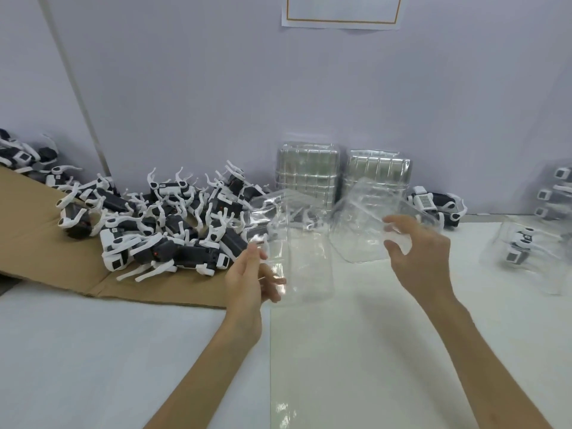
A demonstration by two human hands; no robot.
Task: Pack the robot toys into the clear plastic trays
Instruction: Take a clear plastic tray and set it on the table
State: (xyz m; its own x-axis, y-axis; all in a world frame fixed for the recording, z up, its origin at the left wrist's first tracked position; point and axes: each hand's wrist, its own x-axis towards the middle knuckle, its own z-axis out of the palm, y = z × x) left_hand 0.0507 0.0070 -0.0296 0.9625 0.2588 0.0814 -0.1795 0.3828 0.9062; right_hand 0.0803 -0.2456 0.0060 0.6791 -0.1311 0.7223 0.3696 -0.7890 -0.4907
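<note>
Left hand [250, 280]: thumb and curled fingers pinch the left edge of a clear tray, the left tray [298, 243], held just above the table.
Right hand [418, 252]: fingers curled round the near right edge of a second clear tray, the right tray [362, 224], which is tilted with its far end raised.
Tray relation: the two trays sit side by side between the hands; I cannot tell whether they touch. Both look empty.
Robot toys [161, 224]: a black-and-white heap to the left of the left hand, near the left tray's far corner, lying on a cardboard sheet [37, 243].
Single toy [433, 205]: beyond the right hand, against the wall.
Tray stacks [306, 171]: two nested stacks upright against the wall, behind the held trays.
Packed tray [532, 252]: far right on the table, with a toy inside.
Surface: white table [93, 351].
Room: pale wall [185, 88] with a paper notice [340, 10] at the top edge.
</note>
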